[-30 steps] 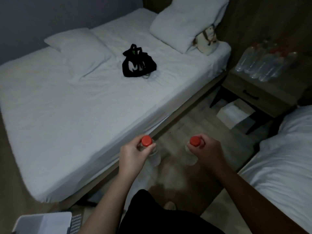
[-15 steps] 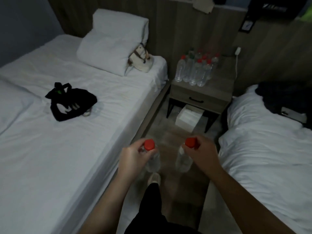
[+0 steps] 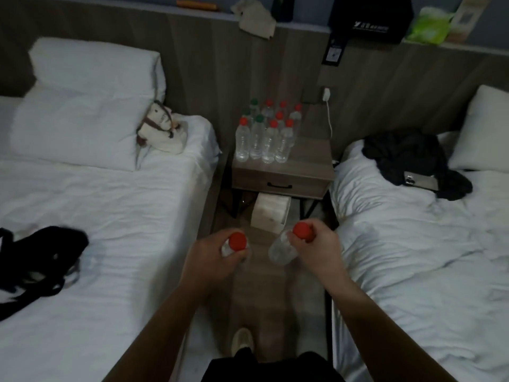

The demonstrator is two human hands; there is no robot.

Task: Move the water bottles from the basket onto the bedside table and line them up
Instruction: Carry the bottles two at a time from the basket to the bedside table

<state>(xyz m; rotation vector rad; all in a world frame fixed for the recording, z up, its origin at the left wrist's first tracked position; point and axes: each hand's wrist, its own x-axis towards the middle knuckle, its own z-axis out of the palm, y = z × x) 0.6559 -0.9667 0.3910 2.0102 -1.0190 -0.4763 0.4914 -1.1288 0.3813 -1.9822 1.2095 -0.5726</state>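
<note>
My left hand (image 3: 209,259) grips a clear water bottle with a red cap (image 3: 237,241) by its neck. My right hand (image 3: 316,250) grips another red-capped bottle (image 3: 283,250) the same way. Both hang over the floor in the aisle between two beds. Ahead stands the wooden bedside table (image 3: 311,161), with several clear bottles (image 3: 267,133) in rows on its left part, most with red caps, a few with green. The basket is out of view.
White beds flank the aisle, the left bed (image 3: 124,216) carrying a black bag (image 3: 38,257) and a small plush bag (image 3: 162,130), the right bed (image 3: 413,230) dark clothes (image 3: 407,153). A white box (image 3: 271,212) sits under the table. A charger cable (image 3: 329,117) hangs beside it.
The view has swung right and forward from the left bed to face the bedside table, which is now closer. Both hands keep holding their bottles.
</note>
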